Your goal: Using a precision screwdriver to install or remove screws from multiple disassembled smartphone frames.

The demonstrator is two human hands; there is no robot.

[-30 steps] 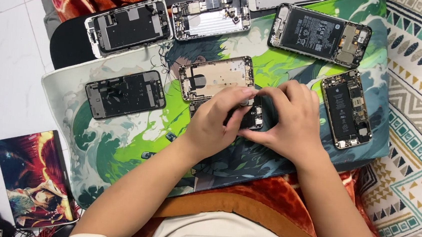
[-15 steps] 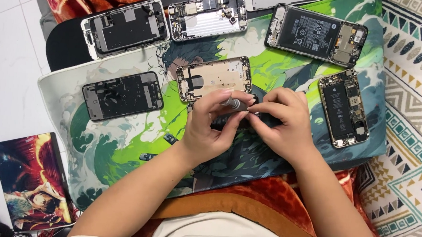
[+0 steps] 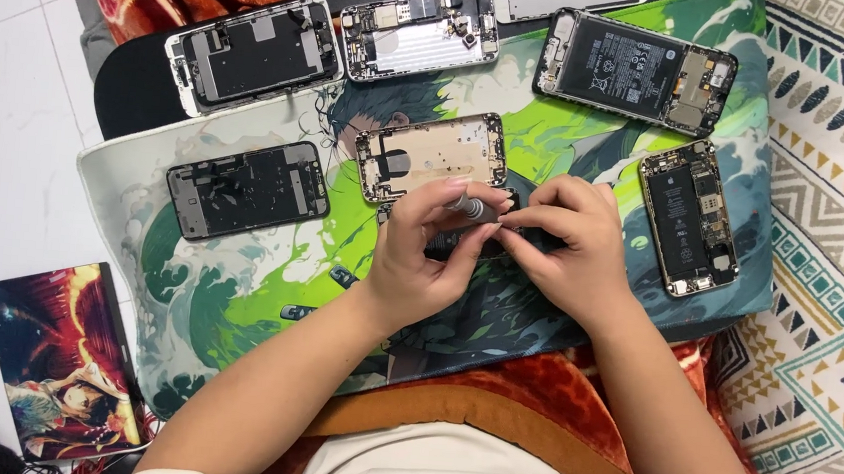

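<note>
grey metal, a small screwdriver handle (image 3: 472, 209), is pinched in my left hand (image 3: 420, 257), fingers closed round it, just below the gold phone frame (image 3: 433, 156) on the green printed mat (image 3: 237, 293). my right hand (image 3: 572, 244) has its fingers closed on a small dark part beside it; i cannot tell what. judging risks: the tip could slip and gouge the part, or a loosened screw could roll away across the mat.
</note>
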